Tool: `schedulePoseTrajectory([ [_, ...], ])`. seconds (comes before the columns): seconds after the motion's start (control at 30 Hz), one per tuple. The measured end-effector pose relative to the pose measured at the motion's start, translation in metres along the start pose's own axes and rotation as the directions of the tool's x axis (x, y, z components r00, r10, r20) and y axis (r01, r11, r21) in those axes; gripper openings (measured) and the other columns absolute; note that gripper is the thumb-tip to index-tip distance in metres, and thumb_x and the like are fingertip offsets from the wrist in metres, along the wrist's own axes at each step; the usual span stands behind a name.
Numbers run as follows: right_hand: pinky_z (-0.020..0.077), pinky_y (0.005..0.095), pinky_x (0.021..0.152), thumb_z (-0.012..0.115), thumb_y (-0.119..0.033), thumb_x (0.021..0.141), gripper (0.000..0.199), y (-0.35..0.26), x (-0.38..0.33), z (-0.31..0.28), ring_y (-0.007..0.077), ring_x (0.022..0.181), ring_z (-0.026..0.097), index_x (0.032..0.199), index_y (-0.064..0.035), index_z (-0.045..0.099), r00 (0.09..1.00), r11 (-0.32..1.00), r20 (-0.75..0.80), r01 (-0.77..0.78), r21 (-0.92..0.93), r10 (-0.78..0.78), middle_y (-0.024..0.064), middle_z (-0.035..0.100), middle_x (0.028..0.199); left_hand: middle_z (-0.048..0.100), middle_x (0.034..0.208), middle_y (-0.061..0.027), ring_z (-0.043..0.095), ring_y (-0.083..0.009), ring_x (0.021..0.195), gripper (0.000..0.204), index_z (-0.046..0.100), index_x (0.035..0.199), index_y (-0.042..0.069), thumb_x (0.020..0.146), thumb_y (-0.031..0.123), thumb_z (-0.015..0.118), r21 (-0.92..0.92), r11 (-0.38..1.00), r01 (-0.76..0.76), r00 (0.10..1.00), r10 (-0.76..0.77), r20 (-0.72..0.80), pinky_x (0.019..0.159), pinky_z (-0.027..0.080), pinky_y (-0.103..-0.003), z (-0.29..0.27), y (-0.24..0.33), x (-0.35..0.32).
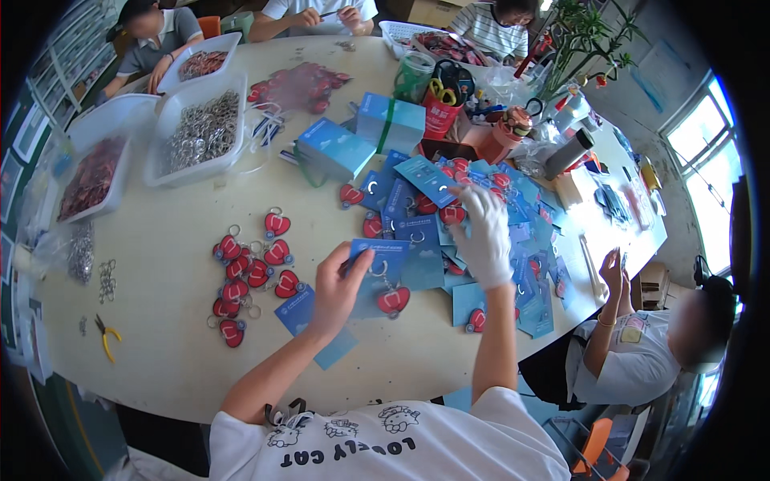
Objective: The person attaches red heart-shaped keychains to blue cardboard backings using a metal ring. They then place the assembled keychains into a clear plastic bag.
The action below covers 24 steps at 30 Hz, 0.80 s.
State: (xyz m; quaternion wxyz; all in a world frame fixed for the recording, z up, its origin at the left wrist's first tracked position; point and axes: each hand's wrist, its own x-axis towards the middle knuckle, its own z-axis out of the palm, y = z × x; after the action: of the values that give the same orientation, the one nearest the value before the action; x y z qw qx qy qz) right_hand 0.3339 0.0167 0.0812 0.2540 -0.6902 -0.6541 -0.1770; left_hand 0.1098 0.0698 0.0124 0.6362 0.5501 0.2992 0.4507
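Note:
My left hand is closed on a blue card, its thumb over the face. A red heart-shaped keychain hangs by its ring at a curved slot in this card. My right hand, in a white glove, is over the pile of blue cards with heart keychains. Its thumb and fingers are apart, and the fingertips meet the corner of another blue card on top of the pile. A loose blue card lies below my left hand. To the left lies a group of red heart keychains.
Banded stacks of blue cards stand beyond the pile, near a red cup of scissors. White bins hold metal rings and red pieces. Yellow-handled pliers lie at left. Other people sit around the table, one at right.

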Motion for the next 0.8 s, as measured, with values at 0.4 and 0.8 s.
schedulePoseTrajectory([
  [0.4, 0.0442, 0.0395, 0.090, 0.055, -0.006, 0.080, 0.033, 0.084, 0.050, 0.042, 0.0298, 0.102, 0.058, 0.112, -0.0084, 0.061, 0.833, 0.939, 0.445, 0.338, 0.058, -0.327, 0.0117, 0.063, 0.110, 0.062, 0.077, 0.0031, 0.051, -0.0021, 0.070, 0.017, 0.067, 0.092, 0.001, 0.088, 0.018, 0.066, -0.022, 0.996, 0.083, 0.969, -0.076, 0.235, 0.063, 0.041, -0.020, 0.047, -0.057, 0.053],
  [0.8, 0.0477, 0.0285, 0.076, 0.051, -0.006, 0.088, 0.030, 0.082, 0.104, -0.043, 0.0153, 0.081, 0.059, 0.117, -0.0009, 0.058, 0.930, 0.937, 0.326, -0.256, 0.239, 0.171, 0.0087, 0.063, 0.090, 0.058, 0.098, -0.0110, 0.054, -0.0262, 0.093, 0.029, 0.061, 0.104, 0.000, 0.082, 0.015, 0.070, 0.447, 0.772, -0.452, 0.882, 0.462, 0.093, 0.084, 0.043, -0.036, 0.079, -0.092, 0.085],
])
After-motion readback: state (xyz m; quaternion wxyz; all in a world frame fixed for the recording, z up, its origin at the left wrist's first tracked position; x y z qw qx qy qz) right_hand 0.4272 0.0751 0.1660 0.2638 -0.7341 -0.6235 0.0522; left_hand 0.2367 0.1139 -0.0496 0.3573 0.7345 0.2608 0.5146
